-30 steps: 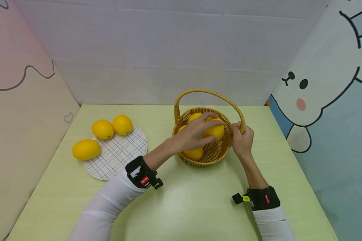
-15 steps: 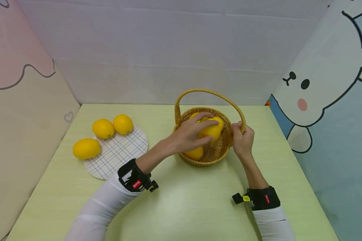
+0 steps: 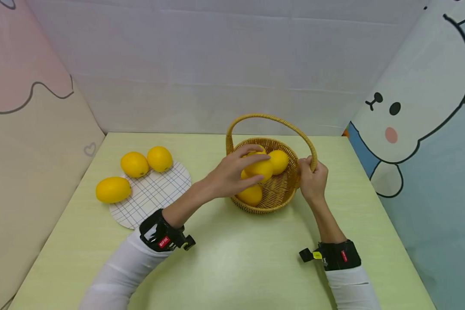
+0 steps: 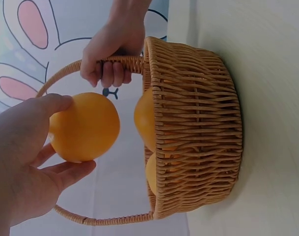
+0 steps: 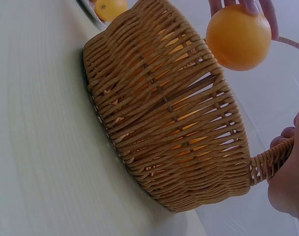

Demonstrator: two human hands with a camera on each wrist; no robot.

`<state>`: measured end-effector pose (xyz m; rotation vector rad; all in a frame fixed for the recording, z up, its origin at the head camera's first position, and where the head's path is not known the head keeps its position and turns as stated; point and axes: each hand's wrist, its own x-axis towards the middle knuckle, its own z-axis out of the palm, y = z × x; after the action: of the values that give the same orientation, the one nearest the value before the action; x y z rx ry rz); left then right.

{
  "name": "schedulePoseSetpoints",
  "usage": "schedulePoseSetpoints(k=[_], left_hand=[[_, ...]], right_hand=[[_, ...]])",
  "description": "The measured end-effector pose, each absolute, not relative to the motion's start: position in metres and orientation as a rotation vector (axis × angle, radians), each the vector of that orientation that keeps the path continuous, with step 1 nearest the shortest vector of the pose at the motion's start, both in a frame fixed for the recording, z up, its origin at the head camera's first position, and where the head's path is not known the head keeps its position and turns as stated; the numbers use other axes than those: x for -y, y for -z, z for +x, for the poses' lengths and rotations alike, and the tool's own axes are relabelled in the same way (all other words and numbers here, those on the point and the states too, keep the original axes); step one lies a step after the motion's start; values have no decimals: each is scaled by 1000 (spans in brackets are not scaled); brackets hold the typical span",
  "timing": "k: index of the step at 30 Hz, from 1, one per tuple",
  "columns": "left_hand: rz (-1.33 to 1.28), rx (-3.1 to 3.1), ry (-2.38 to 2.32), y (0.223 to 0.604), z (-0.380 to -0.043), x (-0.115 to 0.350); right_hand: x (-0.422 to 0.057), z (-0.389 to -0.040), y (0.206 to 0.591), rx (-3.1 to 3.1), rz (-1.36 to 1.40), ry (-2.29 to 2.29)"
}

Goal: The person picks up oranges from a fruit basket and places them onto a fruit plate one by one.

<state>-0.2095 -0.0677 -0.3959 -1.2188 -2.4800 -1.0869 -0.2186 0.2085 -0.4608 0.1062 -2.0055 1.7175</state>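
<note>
Thumb and fingers of my left hand point(image 3: 230, 174) hold a yellow lemon point(image 3: 262, 170) above the mouth of a woven wicker basket point(image 3: 276, 197). In the left wrist view this lemon point(image 4: 85, 129) is outside the basket rim, with the thumb on one side and fingertips on the other. My right hand point(image 3: 314, 178) grips the base of the arched handle point(image 3: 272, 118) on the basket's right side. More lemons lie inside, one at the back right point(image 3: 280, 160) and one at the front left point(image 3: 251, 196); others are partly hidden by my left hand.
A round white plate point(image 3: 151, 196) with a blue grid pattern is left of the basket. Three lemons point(image 3: 113, 190) sit along its left and back edge. Light wood-look table point(image 3: 224, 258) lies in front; walls with cartoon drawings enclose the sides.
My left hand has drawn the held lemon leftward across the basket, uncovering another lemon at the back right. My right hand has kept its grip on the handle.
</note>
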Motion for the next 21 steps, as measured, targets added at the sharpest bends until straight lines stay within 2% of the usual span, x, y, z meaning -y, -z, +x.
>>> schedulePoseSetpoints(k=[21], left_hand=[[-1110, 2449, 1114, 395, -189, 120]], right_hand=[[-211, -218, 460, 1980, 127, -1740]])
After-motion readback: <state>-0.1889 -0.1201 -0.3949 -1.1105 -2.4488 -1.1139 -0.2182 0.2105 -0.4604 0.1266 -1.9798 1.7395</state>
